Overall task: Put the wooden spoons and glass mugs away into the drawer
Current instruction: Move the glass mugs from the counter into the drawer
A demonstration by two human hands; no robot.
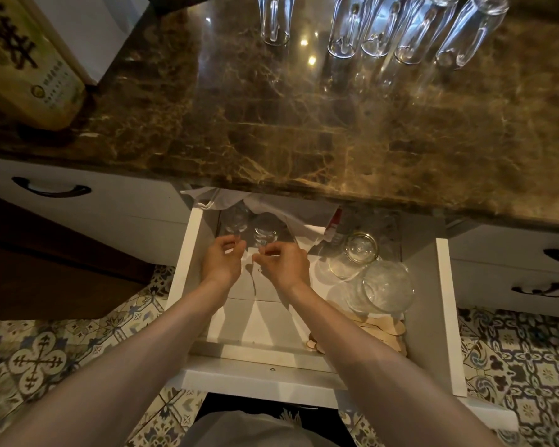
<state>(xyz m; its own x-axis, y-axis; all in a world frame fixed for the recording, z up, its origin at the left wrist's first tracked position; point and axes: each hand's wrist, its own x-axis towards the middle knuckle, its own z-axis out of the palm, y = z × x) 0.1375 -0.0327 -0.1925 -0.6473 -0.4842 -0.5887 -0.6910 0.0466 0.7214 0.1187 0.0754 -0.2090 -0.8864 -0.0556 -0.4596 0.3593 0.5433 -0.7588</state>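
Note:
The white drawer (446, 317) stands pulled out under the brown marble counter (304, 130). Both my hands reach into its back left part. My left hand (221, 261) curls its fingers at the handle of a clear glass mug (236, 219). Beside it, my right hand (284, 262) pinches the handle of a second glass mug (265, 233). Two more glass vessels (384, 288) lie on their sides at the drawer's right. Wooden spoons (371, 327) are piled in the front right corner. Several glass mugs (346, 30) stand on the counter's far edge.
A white cloth (271, 204) and a red-labelled item (334, 224) lie at the drawer's back. A yellow-green box (23, 59) and a white box (94, 27) stand at the counter's left. Closed drawers with dark handles (50, 188) flank the open one. Patterned tiles (36, 359) cover the floor.

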